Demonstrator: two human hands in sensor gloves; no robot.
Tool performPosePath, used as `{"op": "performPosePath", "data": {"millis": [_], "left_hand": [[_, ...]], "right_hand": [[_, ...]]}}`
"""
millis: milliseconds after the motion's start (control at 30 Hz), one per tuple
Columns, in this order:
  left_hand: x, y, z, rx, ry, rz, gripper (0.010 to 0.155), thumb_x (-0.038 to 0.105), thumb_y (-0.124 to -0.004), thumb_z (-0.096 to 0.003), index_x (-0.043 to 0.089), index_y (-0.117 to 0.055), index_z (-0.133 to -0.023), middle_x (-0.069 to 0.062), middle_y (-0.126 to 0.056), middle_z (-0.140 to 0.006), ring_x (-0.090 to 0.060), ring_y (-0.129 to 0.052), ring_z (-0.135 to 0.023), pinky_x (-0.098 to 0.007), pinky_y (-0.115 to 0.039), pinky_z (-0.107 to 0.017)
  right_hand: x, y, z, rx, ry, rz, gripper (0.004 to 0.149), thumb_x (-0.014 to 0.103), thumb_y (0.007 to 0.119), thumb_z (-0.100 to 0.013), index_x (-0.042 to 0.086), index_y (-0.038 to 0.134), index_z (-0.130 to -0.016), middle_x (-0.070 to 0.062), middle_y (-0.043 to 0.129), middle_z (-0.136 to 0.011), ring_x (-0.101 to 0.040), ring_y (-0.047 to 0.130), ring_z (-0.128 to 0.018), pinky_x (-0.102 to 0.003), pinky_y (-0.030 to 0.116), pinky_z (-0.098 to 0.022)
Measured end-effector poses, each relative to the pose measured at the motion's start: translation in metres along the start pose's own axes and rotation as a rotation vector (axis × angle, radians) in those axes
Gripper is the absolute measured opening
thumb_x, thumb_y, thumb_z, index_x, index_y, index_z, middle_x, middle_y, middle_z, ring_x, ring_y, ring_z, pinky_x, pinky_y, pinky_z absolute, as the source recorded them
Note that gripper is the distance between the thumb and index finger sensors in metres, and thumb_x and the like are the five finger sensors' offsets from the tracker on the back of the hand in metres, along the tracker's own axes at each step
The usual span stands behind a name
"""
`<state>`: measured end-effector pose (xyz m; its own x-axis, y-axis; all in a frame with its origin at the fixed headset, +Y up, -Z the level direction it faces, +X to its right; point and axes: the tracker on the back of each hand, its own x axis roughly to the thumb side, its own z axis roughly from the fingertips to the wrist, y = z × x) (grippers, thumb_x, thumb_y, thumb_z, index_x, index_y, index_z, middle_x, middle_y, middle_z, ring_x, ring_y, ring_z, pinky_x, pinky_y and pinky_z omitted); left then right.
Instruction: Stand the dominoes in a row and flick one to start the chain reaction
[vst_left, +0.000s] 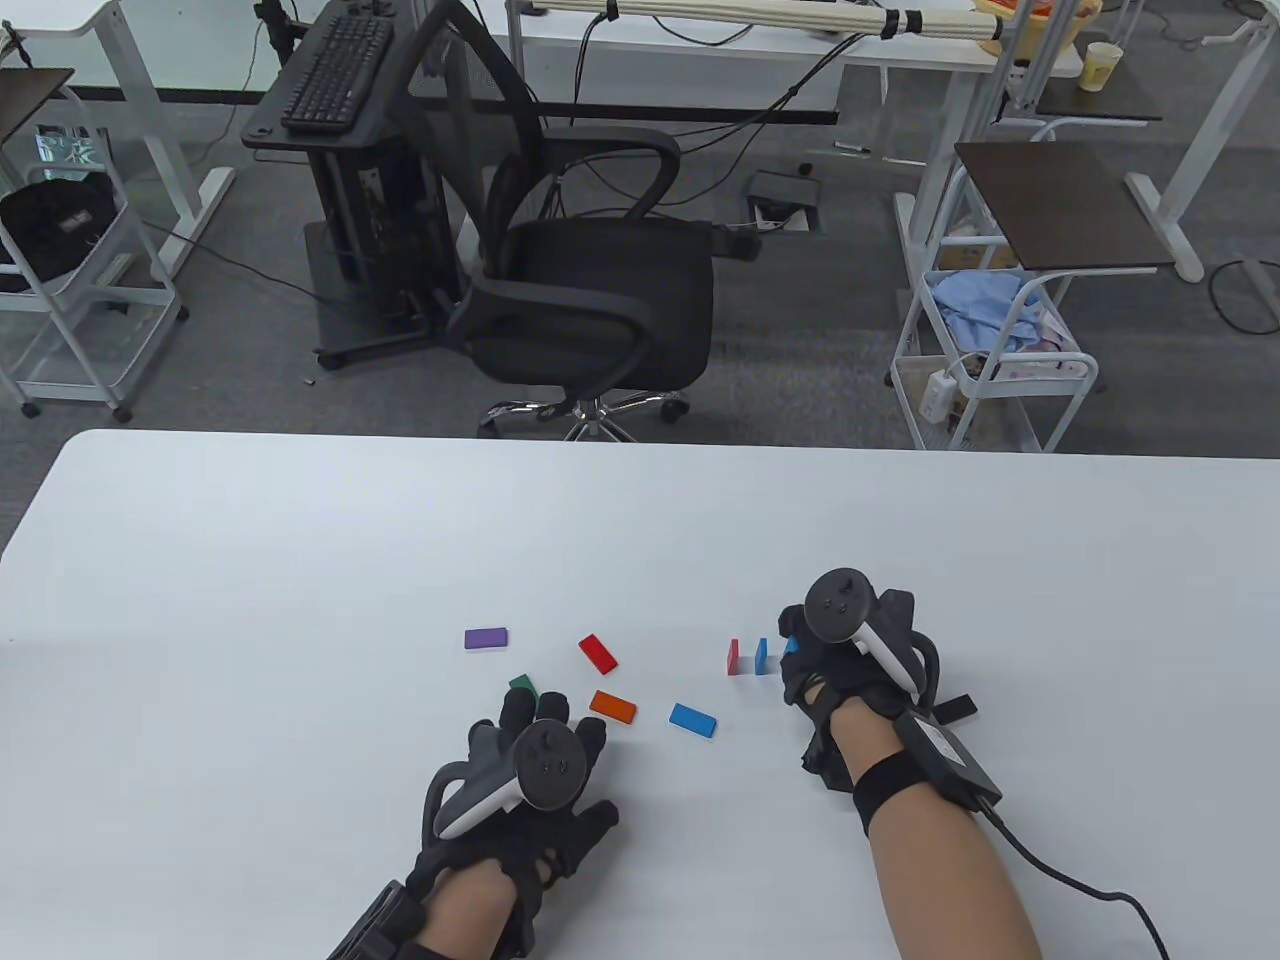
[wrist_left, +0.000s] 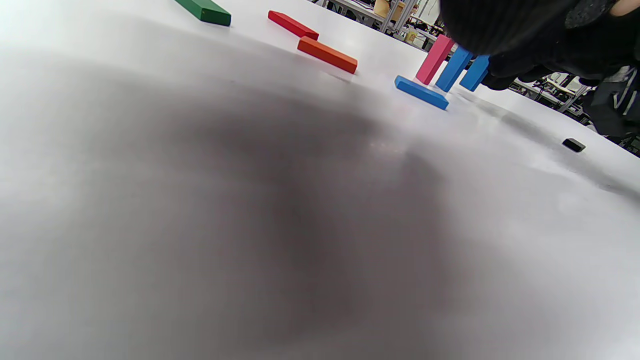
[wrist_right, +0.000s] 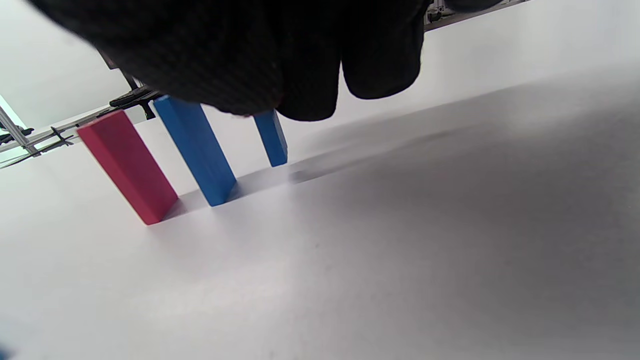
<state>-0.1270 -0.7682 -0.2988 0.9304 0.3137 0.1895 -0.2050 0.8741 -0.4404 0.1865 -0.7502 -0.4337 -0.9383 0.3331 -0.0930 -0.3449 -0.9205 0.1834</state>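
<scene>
Three dominoes stand in a short row: a pink domino, a blue domino and a third blue domino. My right hand is at the row's right end, and its fingers grip the top of the third blue domino. Five more lie flat to the left: purple domino, red domino, orange domino, flat blue domino and a green domino, which is half hidden. My left hand rests on the table with straight fingers beside the green one, holding nothing.
The white table spreads wide on all sides of the dominoes. A black office chair stands beyond its far edge. A cable runs from my right wrist across the table's near right corner.
</scene>
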Motion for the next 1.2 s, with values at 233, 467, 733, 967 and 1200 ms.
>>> {"op": "performPosePath", "data": {"millis": [233,467,733,967,1200], "left_hand": [[0.000,0.000,0.000,-0.004,0.000,-0.001,0.079,0.060,-0.063,-0.0477,0.030,-0.020,-0.108,-0.008,0.009,-0.111,-0.036,0.019,-0.096,-0.068,0.001,-0.066],[0.000,0.000,0.000,-0.006,0.002,-0.003,0.079,0.060,-0.063,-0.0476,0.030,-0.021,-0.108,-0.008,0.009,-0.111,-0.036,0.019,-0.096,-0.068,0.001,-0.066],[0.000,0.000,0.000,-0.008,0.002,-0.004,0.079,0.060,-0.063,-0.0477,0.030,-0.021,-0.108,-0.008,0.009,-0.111,-0.036,0.019,-0.096,-0.068,0.001,-0.066],[0.001,0.000,0.000,-0.009,0.003,-0.005,0.079,0.060,-0.063,-0.0477,0.030,-0.021,-0.108,-0.008,0.009,-0.111,-0.037,0.019,-0.096,-0.068,0.001,-0.066],[0.001,0.000,0.000,-0.007,0.003,-0.006,0.079,0.060,-0.063,-0.0476,0.030,-0.021,-0.108,-0.008,0.009,-0.111,-0.036,0.019,-0.096,-0.068,0.001,-0.066]], "right_hand": [[0.001,0.004,-0.002,0.006,0.000,0.000,0.051,0.026,0.086,-0.048,0.024,0.061,-0.092,-0.009,0.078,-0.089,-0.042,0.069,-0.085,-0.066,0.037,-0.073],[0.003,0.004,-0.001,0.018,0.000,-0.001,0.051,0.027,0.086,-0.048,0.024,0.060,-0.092,-0.009,0.077,-0.089,-0.042,0.068,-0.085,-0.066,0.036,-0.073],[0.002,0.003,0.000,0.031,0.006,-0.004,0.053,0.027,0.086,-0.048,0.023,0.059,-0.093,-0.009,0.076,-0.091,-0.042,0.067,-0.086,-0.067,0.036,-0.073],[-0.004,-0.010,0.007,0.013,-0.004,-0.004,0.061,0.031,0.087,-0.048,0.022,0.053,-0.098,-0.009,0.073,-0.094,-0.044,0.062,-0.090,-0.067,0.031,-0.073],[-0.022,-0.044,0.025,-0.064,0.012,-0.015,0.060,0.033,0.087,-0.048,0.021,0.056,-0.097,-0.011,0.075,-0.095,-0.045,0.062,-0.091,-0.067,0.032,-0.073]]}}
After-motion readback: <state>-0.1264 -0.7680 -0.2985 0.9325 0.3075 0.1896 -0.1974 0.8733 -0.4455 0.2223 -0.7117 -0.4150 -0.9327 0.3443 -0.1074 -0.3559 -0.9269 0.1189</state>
